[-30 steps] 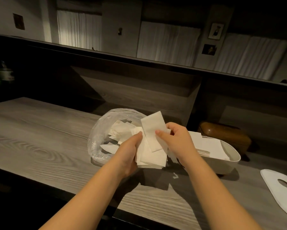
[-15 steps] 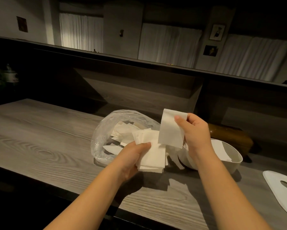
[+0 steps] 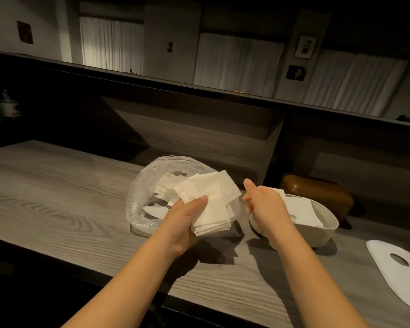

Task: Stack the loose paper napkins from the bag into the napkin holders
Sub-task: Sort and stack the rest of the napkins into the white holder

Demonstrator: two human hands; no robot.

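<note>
Head view, and we're mid-job at the counter [image 3: 57, 209]: nearest to us, our left hand [image 3: 187, 218] grips a fanned, uneven stack of napkins [image 3: 213, 204], thumb pressed on top, held just above the counter's surface. Our right hand [image 3: 265, 204] hovers beside it, fingers loosely spread and holding nothing, right over the near end of the white napkin holder [image 3: 327, 229]. That holder already has a row of napkins [image 3: 301, 207] standing in it, so we'd call it partly loaded, with room left. Just behind the held stack, the clear plastic bag [image 3: 142, 192] lies open toward us, and plenty of loose napkins are jumbled inside, so a good share remains. Off to the right lies a white lid with oval holes [image 3: 393, 261]. Farther back sits a brown holder [image 3: 317, 192]; we can't tell what's in it.
</note>
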